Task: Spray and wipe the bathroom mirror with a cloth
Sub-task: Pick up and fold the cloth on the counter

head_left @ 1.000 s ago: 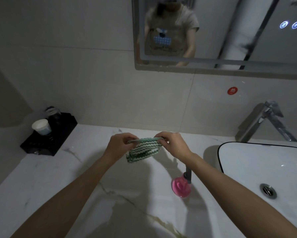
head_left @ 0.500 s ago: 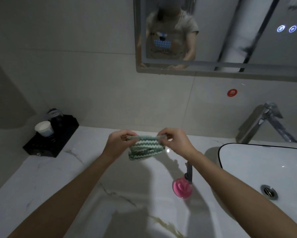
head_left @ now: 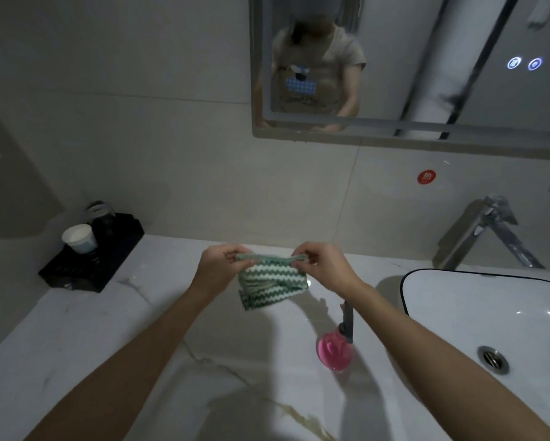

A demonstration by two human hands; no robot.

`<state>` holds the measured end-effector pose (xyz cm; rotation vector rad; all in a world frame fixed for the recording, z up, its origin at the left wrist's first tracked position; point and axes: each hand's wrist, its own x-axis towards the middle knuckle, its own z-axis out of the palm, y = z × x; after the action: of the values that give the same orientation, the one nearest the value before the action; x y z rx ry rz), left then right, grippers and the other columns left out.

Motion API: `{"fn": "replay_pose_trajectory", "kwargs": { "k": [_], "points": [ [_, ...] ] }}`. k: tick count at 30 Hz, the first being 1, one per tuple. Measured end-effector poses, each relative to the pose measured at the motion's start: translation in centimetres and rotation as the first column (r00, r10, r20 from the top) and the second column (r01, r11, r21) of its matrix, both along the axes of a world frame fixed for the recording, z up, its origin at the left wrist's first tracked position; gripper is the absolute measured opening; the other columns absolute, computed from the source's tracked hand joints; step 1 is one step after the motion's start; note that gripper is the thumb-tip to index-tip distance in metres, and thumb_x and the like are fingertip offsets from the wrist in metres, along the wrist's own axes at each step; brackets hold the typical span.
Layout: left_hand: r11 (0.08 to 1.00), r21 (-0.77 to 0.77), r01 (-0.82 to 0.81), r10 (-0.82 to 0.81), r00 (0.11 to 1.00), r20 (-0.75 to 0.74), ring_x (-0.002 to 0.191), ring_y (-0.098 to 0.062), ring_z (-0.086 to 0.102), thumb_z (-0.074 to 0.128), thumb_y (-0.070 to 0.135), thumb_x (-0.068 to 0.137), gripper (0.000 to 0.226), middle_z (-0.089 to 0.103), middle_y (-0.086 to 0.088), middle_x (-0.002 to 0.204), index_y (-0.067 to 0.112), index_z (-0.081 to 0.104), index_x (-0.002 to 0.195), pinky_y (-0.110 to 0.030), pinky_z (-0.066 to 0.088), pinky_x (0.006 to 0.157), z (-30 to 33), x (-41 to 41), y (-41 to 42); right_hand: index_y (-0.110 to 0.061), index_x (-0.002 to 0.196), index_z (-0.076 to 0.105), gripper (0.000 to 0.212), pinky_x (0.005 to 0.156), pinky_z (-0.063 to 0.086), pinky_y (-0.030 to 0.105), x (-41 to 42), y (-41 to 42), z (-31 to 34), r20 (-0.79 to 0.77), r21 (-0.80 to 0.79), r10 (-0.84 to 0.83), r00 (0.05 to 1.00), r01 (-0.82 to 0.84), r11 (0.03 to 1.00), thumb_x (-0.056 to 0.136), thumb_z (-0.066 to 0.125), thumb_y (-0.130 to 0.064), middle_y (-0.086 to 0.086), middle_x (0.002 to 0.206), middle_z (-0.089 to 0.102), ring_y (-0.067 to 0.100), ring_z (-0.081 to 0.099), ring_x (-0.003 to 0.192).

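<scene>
Both hands, the left hand [head_left: 219,265] and the right hand [head_left: 324,265], pinch the top edge of the green striped cloth [head_left: 272,283] above the bench [head_left: 108,329], below the mirror [head_left: 426,74]. The cloth seems in preparation; next, I think, one hand must take the pink spray bottle [head_left: 335,350] standing just right of the cloth.

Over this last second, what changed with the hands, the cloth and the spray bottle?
The cloth has opened out and hangs lower and flatter. Nothing was let go: the left hand and right hand still pinch its top edge. The pink spray bottle stays untouched on the counter.
</scene>
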<state>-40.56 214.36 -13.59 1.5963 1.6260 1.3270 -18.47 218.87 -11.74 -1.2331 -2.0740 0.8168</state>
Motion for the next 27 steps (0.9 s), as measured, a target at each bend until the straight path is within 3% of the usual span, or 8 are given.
{"fn": "replay_pose_trajectory", "kwargs": {
  "k": [4, 7, 10, 12, 16, 20, 24, 27],
  "points": [
    [0.997, -0.065, -0.032, 0.029, 0.999, -0.044, 0.055, 0.012, 0.057, 0.082, 0.007, 0.068, 0.011, 0.061, 0.029, 0.054, 0.007, 0.074, 0.076, -0.003, 0.04, 0.058, -1.9, -0.1, -0.8, -0.008, 0.09, 0.072, 0.011, 0.068, 0.047, 0.03, -0.2, -0.3, -1.3, 0.0, -0.015, -0.006, 1.0, 0.006, 1.0, 0.08, 0.075, -0.012, 0.011, 0.081, 0.071, 0.027, 0.065, 0.076],
    [1.0, 0.003, -0.018, 0.018, 1.0, -0.017, 0.06, 0.009, 0.061, 0.081, 0.005, 0.069, 0.012, 0.064, 0.028, 0.059, 0.012, 0.074, 0.076, -0.004, 0.042, 0.061, -0.6, 0.2, -1.2, -0.011, 0.089, 0.071, 0.008, 0.074, 0.05, 0.033, 0.0, -0.3, -0.3, -0.015, -0.025, 0.004, 1.0, -0.005, 1.0, 0.081, 0.074, -0.012, 0.008, 0.082, 0.072, 0.024, 0.066, 0.079],
    [0.983, 0.178, -0.054, 0.056, 0.998, -0.007, 0.066, -0.002, 0.065, 0.081, 0.006, 0.069, 0.022, 0.069, 0.025, 0.071, 0.024, 0.072, 0.078, -0.014, 0.05, 0.065, 1.1, 0.3, -1.4, -0.022, 0.081, 0.068, 0.015, 0.075, 0.053, 0.03, 0.3, -0.3, 1.6, -0.186, -0.011, -0.025, 0.982, 0.023, 1.0, 0.08, 0.074, -0.008, 0.003, 0.081, 0.071, 0.021, 0.066, 0.077],
    [0.972, 0.228, -0.064, 0.057, 0.998, 0.038, 0.066, 0.002, 0.064, 0.079, 0.003, 0.071, 0.024, 0.067, 0.028, 0.07, 0.023, 0.07, 0.078, -0.012, 0.049, 0.065, 1.5, 0.8, -1.5, -0.026, 0.081, 0.066, 0.022, 0.075, 0.054, 0.027, 0.5, -0.4, 1.9, -0.296, -0.011, -0.045, 0.954, 0.044, 0.999, 0.079, 0.074, -0.006, 0.002, 0.083, 0.071, 0.02, 0.066, 0.078],
    [0.999, 0.04, 0.033, -0.032, 0.999, -0.04, 0.063, 0.012, 0.059, 0.08, 0.006, 0.071, 0.02, 0.064, 0.03, 0.063, 0.021, 0.067, 0.074, -0.004, 0.042, 0.063, -1.1, 1.4, -1.5, -0.031, 0.073, 0.064, 0.033, 0.069, 0.054, 0.037, 0.6, -1.0, -1.2, -0.1, -0.057, -0.021, 0.995, 0.015, 0.998, 0.075, 0.072, 0.001, 0.0, 0.072, 0.068, 0.015, 0.063, 0.066],
    [1.0, 0.006, 0.005, -0.005, 1.0, 0.009, 0.064, 0.005, 0.062, 0.079, 0.002, 0.071, 0.027, 0.068, 0.022, 0.068, 0.026, 0.067, 0.07, -0.01, 0.046, 0.064, -2.3, 1.1, -1.7, -0.025, 0.074, 0.066, 0.024, 0.073, 0.054, 0.041, 1.0, -1.2, -1.8, -0.135, -0.096, -0.054, 0.989, 0.041, 0.995, 0.075, 0.075, -0.002, -0.001, 0.07, 0.067, 0.013, 0.061, 0.067],
    [0.997, 0.08, 0.02, -0.022, 0.999, 0.024, 0.066, 0.007, 0.062, 0.078, 0.002, 0.072, 0.027, 0.067, 0.026, 0.069, 0.026, 0.066, 0.072, -0.006, 0.044, 0.066, 0.7, 1.4, -1.7, -0.019, 0.079, 0.066, 0.019, 0.077, 0.054, 0.032, 0.8, -1.1, 0.7, -0.192, -0.07, -0.046, 0.98, 0.033, 0.997, 0.077, 0.075, -0.002, 0.002, 0.077, 0.069, 0.015, 0.065, 0.074],
    [0.975, 0.221, -0.034, 0.032, 0.999, 0.011, 0.069, 0.01, 0.061, 0.077, 0.003, 0.073, 0.025, 0.065, 0.032, 0.073, 0.024, 0.065, 0.076, -0.007, 0.044, 0.066, 1.3, 1.9, -2.0, -0.019, 0.083, 0.067, 0.014, 0.077, 0.052, 0.023, 1.0, -1.4, 1.7, -0.256, 0.11, -0.046, 0.966, 0.076, 0.991, 0.081, 0.073, -0.006, -0.006, 0.082, 0.069, 0.013, 0.065, 0.078]
  ]
}}
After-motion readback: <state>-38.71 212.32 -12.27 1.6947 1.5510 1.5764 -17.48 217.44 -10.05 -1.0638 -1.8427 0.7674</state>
